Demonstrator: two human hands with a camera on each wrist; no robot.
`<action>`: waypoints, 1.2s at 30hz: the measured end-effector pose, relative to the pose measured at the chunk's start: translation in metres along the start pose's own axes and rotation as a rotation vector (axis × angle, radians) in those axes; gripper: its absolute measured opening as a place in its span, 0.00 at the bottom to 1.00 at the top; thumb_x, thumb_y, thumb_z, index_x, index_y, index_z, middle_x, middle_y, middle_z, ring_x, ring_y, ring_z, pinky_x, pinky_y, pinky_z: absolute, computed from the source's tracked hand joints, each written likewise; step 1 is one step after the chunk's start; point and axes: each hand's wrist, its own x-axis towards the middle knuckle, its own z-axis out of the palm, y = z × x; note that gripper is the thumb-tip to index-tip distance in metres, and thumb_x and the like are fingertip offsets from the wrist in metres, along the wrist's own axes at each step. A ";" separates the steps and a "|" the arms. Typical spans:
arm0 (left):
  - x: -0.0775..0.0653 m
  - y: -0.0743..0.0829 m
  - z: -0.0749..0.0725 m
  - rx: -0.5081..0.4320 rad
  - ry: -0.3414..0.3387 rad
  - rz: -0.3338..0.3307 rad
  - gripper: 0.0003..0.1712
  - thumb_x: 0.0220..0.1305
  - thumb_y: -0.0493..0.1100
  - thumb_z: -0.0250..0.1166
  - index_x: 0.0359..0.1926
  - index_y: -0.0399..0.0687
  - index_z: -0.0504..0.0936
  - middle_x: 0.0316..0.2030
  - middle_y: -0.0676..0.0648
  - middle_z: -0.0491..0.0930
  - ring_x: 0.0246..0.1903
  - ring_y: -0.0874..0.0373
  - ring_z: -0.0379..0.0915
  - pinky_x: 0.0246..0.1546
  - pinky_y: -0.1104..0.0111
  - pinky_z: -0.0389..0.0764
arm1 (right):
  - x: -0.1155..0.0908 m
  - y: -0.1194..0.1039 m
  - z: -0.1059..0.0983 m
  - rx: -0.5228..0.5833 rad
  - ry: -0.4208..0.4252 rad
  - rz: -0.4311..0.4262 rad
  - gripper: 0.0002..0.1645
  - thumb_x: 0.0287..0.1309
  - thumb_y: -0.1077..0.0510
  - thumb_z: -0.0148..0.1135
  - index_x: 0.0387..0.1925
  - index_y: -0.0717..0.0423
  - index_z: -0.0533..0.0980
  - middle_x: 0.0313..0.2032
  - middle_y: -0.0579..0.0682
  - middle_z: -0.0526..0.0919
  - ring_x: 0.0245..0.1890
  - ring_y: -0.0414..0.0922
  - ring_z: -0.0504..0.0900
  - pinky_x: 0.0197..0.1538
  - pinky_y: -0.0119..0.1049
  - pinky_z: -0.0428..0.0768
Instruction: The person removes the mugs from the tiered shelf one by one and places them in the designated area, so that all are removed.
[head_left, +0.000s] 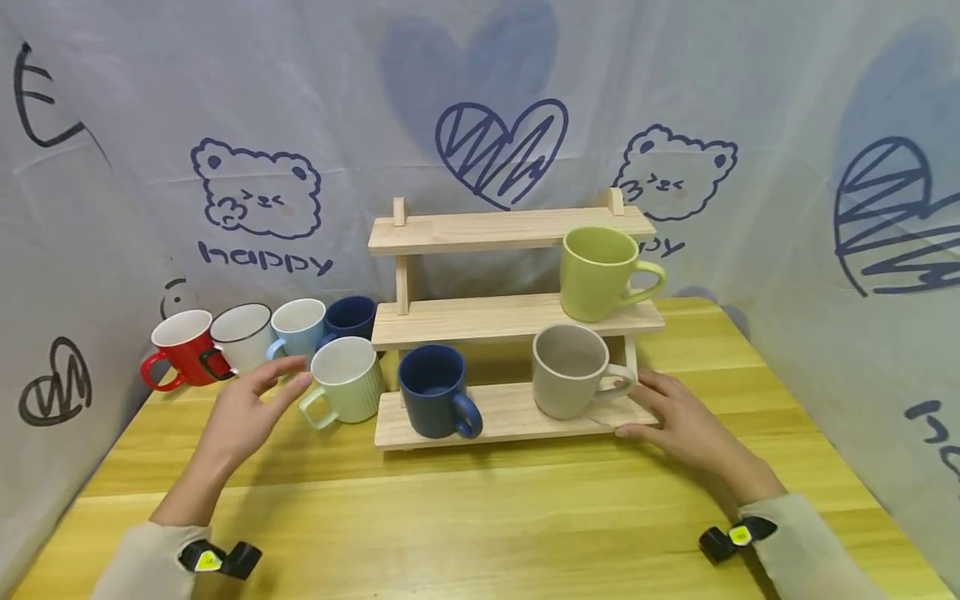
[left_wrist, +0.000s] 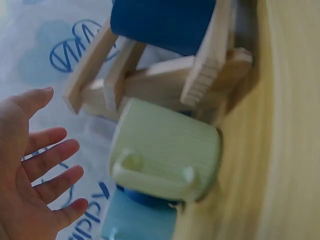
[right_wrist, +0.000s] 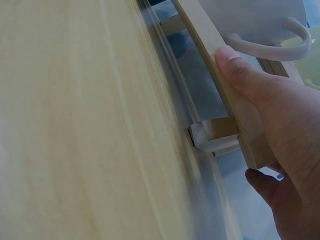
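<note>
My left hand [head_left: 243,417] is held in the air beside a pale green ribbed mug [head_left: 348,385], fingers spread and touching nothing. In the left wrist view that mug [left_wrist: 165,150] stands on the table, apart from the fingers. With its thumb on the front edge of the lowest board, my right hand [head_left: 686,421] grips the right end of a three-tier wooden rack [head_left: 510,425]. A navy mug [head_left: 432,400] and a beige mug [head_left: 567,379] stand on that lowest board. The lime green mug [head_left: 596,275] sits on the middle board, at the right.
Left of the rack stand a red mug [head_left: 191,350], a white mug with a dark rim [head_left: 251,337], a light blue mug [head_left: 300,325] and another navy mug [head_left: 352,315]. The wooden table [head_left: 487,525] extends in front; printed curtains hang behind and at both sides.
</note>
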 end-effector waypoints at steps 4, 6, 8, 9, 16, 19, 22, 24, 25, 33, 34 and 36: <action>0.009 0.016 -0.003 0.039 -0.027 0.042 0.30 0.71 0.60 0.56 0.63 0.44 0.75 0.57 0.38 0.77 0.59 0.34 0.67 0.55 0.35 0.67 | 0.002 0.000 0.001 0.006 -0.003 0.006 0.44 0.51 0.38 0.71 0.66 0.53 0.72 0.67 0.62 0.65 0.64 0.62 0.64 0.61 0.62 0.66; 0.014 0.024 -0.004 0.055 -0.039 0.059 0.31 0.71 0.61 0.55 0.64 0.45 0.75 0.58 0.39 0.76 0.60 0.35 0.67 0.56 0.36 0.67 | 0.003 0.000 0.002 0.006 -0.005 0.011 0.44 0.51 0.37 0.70 0.66 0.53 0.72 0.67 0.62 0.65 0.64 0.62 0.63 0.61 0.62 0.66; 0.018 0.032 -0.004 0.066 -0.043 0.078 0.30 0.71 0.61 0.55 0.64 0.46 0.75 0.58 0.40 0.76 0.60 0.36 0.67 0.57 0.37 0.67 | 0.004 0.001 0.002 0.004 -0.007 0.014 0.44 0.51 0.37 0.70 0.66 0.53 0.72 0.67 0.61 0.65 0.64 0.62 0.63 0.61 0.62 0.66; 0.020 0.035 -0.003 0.071 -0.041 0.090 0.30 0.71 0.61 0.55 0.63 0.47 0.75 0.58 0.40 0.77 0.60 0.38 0.67 0.57 0.38 0.67 | 0.004 0.001 0.002 0.002 -0.007 0.013 0.44 0.51 0.37 0.71 0.66 0.52 0.72 0.67 0.61 0.65 0.64 0.62 0.63 0.61 0.62 0.66; 0.037 0.063 0.005 0.097 -0.064 0.163 0.32 0.70 0.63 0.56 0.64 0.48 0.75 0.59 0.43 0.77 0.62 0.43 0.66 0.60 0.41 0.66 | 0.006 0.000 -0.001 -0.005 -0.013 0.013 0.44 0.51 0.37 0.71 0.66 0.53 0.72 0.67 0.62 0.64 0.65 0.63 0.63 0.61 0.63 0.66; 0.044 0.074 0.010 0.113 -0.074 0.193 0.34 0.68 0.64 0.57 0.64 0.47 0.75 0.59 0.44 0.77 0.62 0.44 0.67 0.60 0.44 0.67 | 0.006 0.000 -0.002 -0.005 -0.018 0.014 0.44 0.52 0.37 0.70 0.66 0.53 0.71 0.67 0.61 0.64 0.65 0.62 0.62 0.62 0.63 0.65; 0.050 0.084 0.016 0.131 -0.084 0.232 0.34 0.67 0.64 0.59 0.64 0.46 0.75 0.60 0.44 0.76 0.62 0.44 0.67 0.61 0.45 0.67 | 0.006 0.000 -0.002 -0.006 -0.019 0.012 0.44 0.52 0.37 0.70 0.66 0.53 0.72 0.67 0.61 0.65 0.65 0.62 0.63 0.61 0.63 0.66; 0.053 0.089 0.019 0.150 -0.093 0.259 0.35 0.67 0.64 0.59 0.64 0.45 0.75 0.60 0.43 0.76 0.62 0.43 0.67 0.61 0.45 0.67 | 0.005 0.000 -0.001 -0.006 -0.018 0.009 0.44 0.51 0.37 0.71 0.66 0.53 0.72 0.67 0.60 0.65 0.65 0.62 0.63 0.62 0.62 0.66; 0.054 0.092 0.021 0.157 -0.100 0.267 0.36 0.67 0.65 0.58 0.65 0.46 0.74 0.61 0.43 0.75 0.63 0.43 0.66 0.62 0.45 0.66 | 0.005 0.000 -0.001 -0.007 -0.016 0.006 0.44 0.51 0.37 0.71 0.65 0.53 0.72 0.67 0.61 0.65 0.65 0.62 0.63 0.61 0.62 0.66; 0.066 0.116 0.036 0.156 -0.146 0.314 0.37 0.66 0.67 0.58 0.66 0.51 0.73 0.62 0.46 0.74 0.64 0.46 0.65 0.63 0.47 0.66 | 0.002 0.001 -0.002 -0.007 -0.021 0.002 0.44 0.51 0.38 0.71 0.65 0.53 0.72 0.66 0.61 0.66 0.64 0.62 0.63 0.61 0.63 0.66; 0.067 0.119 0.038 0.153 -0.152 0.321 0.36 0.65 0.67 0.58 0.66 0.52 0.73 0.62 0.47 0.74 0.64 0.46 0.65 0.63 0.48 0.66 | 0.002 0.000 -0.001 -0.006 -0.023 0.005 0.43 0.51 0.38 0.71 0.65 0.53 0.72 0.66 0.60 0.66 0.64 0.62 0.63 0.61 0.63 0.66; 0.069 0.126 0.042 0.152 -0.164 0.337 0.36 0.65 0.67 0.59 0.66 0.53 0.73 0.63 0.47 0.73 0.65 0.47 0.64 0.63 0.48 0.66 | 0.001 0.000 -0.001 -0.003 -0.029 0.009 0.43 0.51 0.38 0.71 0.65 0.52 0.72 0.66 0.60 0.66 0.64 0.62 0.63 0.61 0.63 0.66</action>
